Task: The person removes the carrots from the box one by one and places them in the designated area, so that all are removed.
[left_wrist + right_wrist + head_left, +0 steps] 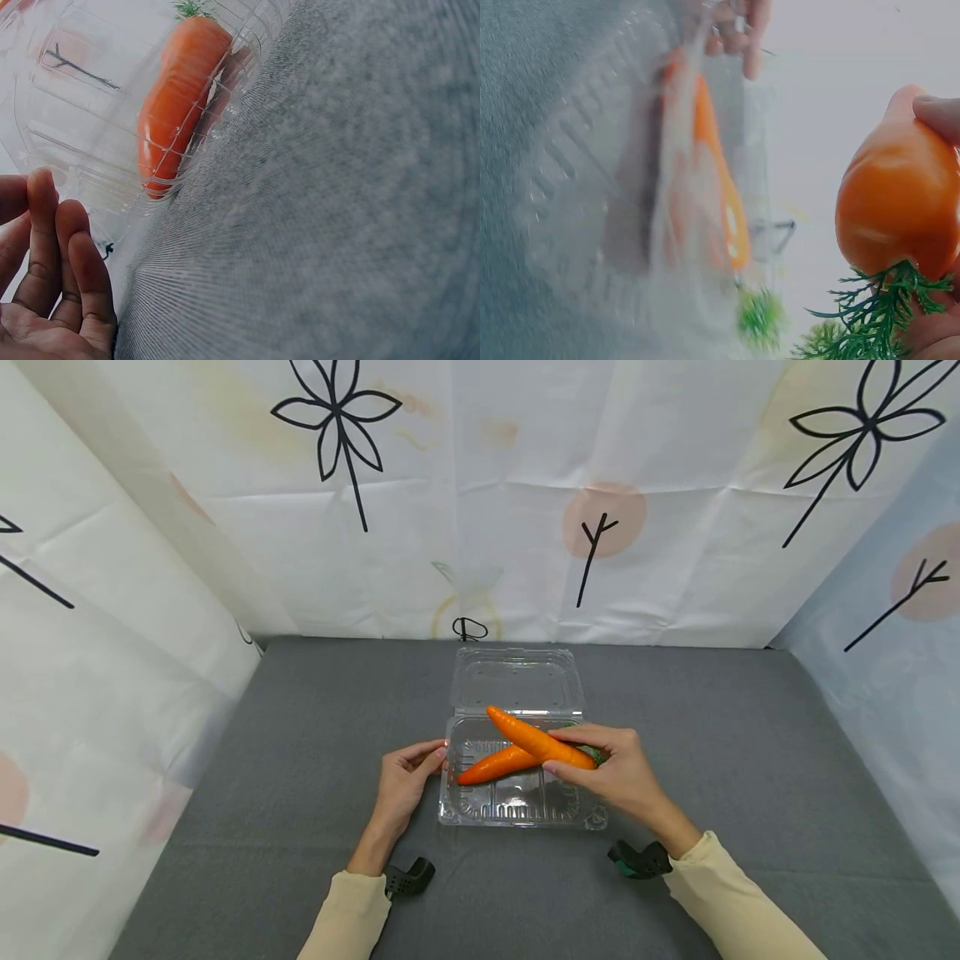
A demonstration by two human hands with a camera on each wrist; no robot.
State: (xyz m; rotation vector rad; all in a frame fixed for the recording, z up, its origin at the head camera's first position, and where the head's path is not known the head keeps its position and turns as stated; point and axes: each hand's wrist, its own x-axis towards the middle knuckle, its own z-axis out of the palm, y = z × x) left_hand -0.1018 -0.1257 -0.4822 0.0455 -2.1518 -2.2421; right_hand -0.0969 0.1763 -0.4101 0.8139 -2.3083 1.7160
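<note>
A clear plastic clamshell box (517,810) stands with its lid (517,681) tipped back behind it. One carrot (491,767) lies slantwise inside the box; its green top (760,315) shows in the right wrist view. My right hand (618,768) grips a second carrot (528,737) by its thick end, above the box and crossing over the first. Green fronds (889,304) hang from that thick end. At the box's left side, my left hand (405,781) pinches the rim between thumb and fingertips (41,187).
Grey cloth covers the table (337,710). White printed curtains (510,552) rise behind it and along both sides. A black strap mount sits at each wrist, the left one (408,877) and the right one (637,860).
</note>
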